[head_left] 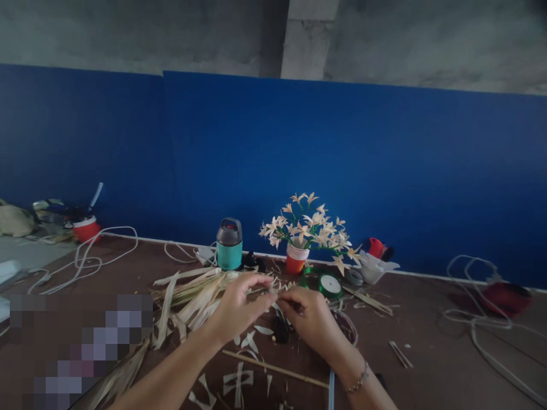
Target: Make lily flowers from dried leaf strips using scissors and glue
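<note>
My left hand and my right hand meet over the brown table, fingers pinched together on a small pale piece of dried leaf held between them. A heap of long dried leaf strips lies just left of my left hand. Cut leaf petals and a thin stick lie under my wrists. Behind my hands stands a red cup of cream leaf flowers.
A teal jar with a dark lid stands beside the flower cup. A green ribbon roll, a grey tape roll and a white container sit at right. White cables trail left and right. A blue wall backs the table.
</note>
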A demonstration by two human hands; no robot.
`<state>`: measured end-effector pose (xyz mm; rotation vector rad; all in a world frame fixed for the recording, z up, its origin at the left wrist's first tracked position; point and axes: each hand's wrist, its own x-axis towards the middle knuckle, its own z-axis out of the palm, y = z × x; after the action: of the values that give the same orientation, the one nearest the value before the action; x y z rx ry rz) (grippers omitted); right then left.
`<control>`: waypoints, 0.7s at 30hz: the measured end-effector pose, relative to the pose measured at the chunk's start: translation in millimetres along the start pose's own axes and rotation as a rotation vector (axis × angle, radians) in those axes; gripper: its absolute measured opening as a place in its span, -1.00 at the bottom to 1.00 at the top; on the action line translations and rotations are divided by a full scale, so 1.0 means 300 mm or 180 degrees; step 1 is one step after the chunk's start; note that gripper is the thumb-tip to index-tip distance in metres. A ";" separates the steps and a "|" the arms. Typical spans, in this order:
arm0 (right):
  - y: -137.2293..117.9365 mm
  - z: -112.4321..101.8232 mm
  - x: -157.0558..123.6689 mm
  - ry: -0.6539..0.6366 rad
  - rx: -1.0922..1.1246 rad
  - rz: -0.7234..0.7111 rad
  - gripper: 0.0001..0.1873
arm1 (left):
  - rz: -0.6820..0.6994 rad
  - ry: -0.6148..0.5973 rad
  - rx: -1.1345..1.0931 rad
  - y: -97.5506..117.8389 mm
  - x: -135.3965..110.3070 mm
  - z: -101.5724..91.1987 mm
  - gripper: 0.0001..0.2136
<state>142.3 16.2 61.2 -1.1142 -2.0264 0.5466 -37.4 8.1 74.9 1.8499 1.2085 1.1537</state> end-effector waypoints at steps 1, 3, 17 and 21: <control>-0.006 0.005 -0.003 -0.0047 -0.0126 -0.0066 -0.84 | 0.0162 -0.0024 0.0136 -0.005 -0.001 0.008 -0.73; -0.016 0.013 -0.008 -0.0137 -0.0320 -0.0166 -0.82 | 0.0472 -0.0194 0.0285 -0.020 -0.001 0.022 -0.75; -0.015 -0.018 -0.003 -0.0130 -0.0308 -0.0110 -0.82 | 0.0339 -0.0354 0.0570 -0.007 0.008 0.005 -0.85; -0.008 -0.022 -0.002 -0.0027 -0.0231 -0.0053 -0.83 | 0.0042 -0.0346 0.0357 -0.012 0.009 0.006 -0.85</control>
<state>146.4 14.5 66.9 -1.1385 -2.0755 0.4732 -36.5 11.9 72.0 1.9797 1.2227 0.9967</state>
